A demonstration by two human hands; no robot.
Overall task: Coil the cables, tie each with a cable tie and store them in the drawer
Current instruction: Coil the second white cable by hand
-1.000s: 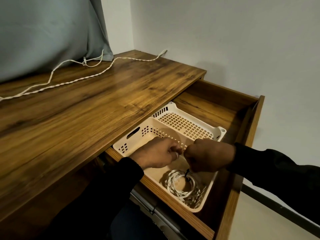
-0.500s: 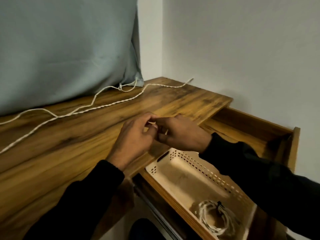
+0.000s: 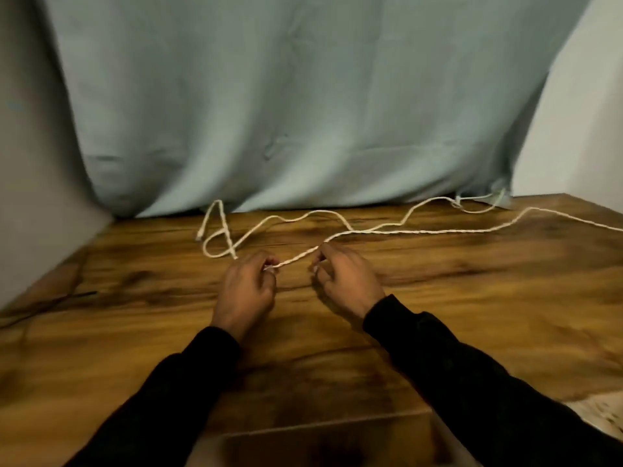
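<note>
Pale blue-green curtain hangs across the back, its hem resting on the far edge of a wooden desk with dark, streaky grain. Grey wall strip at far left; lighter wall at far right.

Far left of desk: a thin dark line lies on the wood; too blurred to say what it is.

Left of centre: a smooth white cable lies loose near the curtain hem. One end stands up in a narrow peak, then loops back on itself on the wood; the rest wanders right in shallow waves toward the curtain's right corner. Uncoiled.

Centre: left hand, black sleeve, fingers curled, pinching the near end of a twisted white cable at the fingertips. Short stretch of that cable runs up and right, off the wood, to the right hand, also black-sleeved, whose thumb and forefinger are closed on it. Hands near each other, not touching, above the desk top.

Right: beyond the right hand the twisted cable lies on the desk, running long and nearly straight, crossing the smooth cable, and leaving frame at the right edge. Uncoiled.

Bottom right corner: a sliver of pale perforated basket below the desk edge, blurred.
</note>
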